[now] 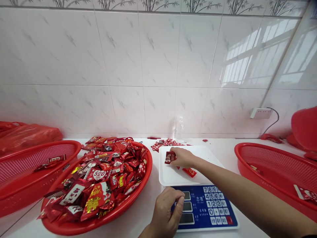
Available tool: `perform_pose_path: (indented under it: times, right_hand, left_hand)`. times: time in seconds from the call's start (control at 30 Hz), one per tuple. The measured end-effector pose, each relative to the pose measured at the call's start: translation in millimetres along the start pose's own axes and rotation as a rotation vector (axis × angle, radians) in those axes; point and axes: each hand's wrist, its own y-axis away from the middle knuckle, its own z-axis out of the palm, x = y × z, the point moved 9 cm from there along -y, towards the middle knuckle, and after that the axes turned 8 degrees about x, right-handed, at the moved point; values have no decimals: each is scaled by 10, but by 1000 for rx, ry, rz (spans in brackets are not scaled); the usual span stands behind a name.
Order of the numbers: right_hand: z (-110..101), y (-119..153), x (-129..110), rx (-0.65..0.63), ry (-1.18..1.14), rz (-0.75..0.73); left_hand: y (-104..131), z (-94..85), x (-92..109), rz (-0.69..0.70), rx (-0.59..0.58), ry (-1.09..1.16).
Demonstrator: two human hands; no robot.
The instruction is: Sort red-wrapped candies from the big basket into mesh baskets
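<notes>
- Head view: the right hand [182, 158] pinches a small dark-red packet [170, 157] over the white tray [165, 177] of the scale [200, 215].
- Another red packet [190, 172] lies on that tray, near the right wrist.
- The left hand [165, 210] is curled beside the displays [187, 207]; whether it grips anything, I cannot tell.
- A heaped red basket [71, 230] stands left of the scale.

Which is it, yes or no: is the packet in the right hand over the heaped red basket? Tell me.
No, the right hand holds the packet over the white scale tray.
</notes>
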Motion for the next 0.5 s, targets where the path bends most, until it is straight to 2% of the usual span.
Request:
perform_pose_path:
  times: [0.17, 0.33, 0.5]
  right_hand:
    - [-195, 238, 209, -77, -162, 58]
    - [-173, 530, 425, -186, -158, 164]
    - [-118, 578, 440, -247, -89, 212]
  left_hand:
    - [-12, 5, 28, 3, -8, 10]
    - [-10, 38, 50, 15, -34, 15]
    - [-16, 46, 53, 18, -38, -1]
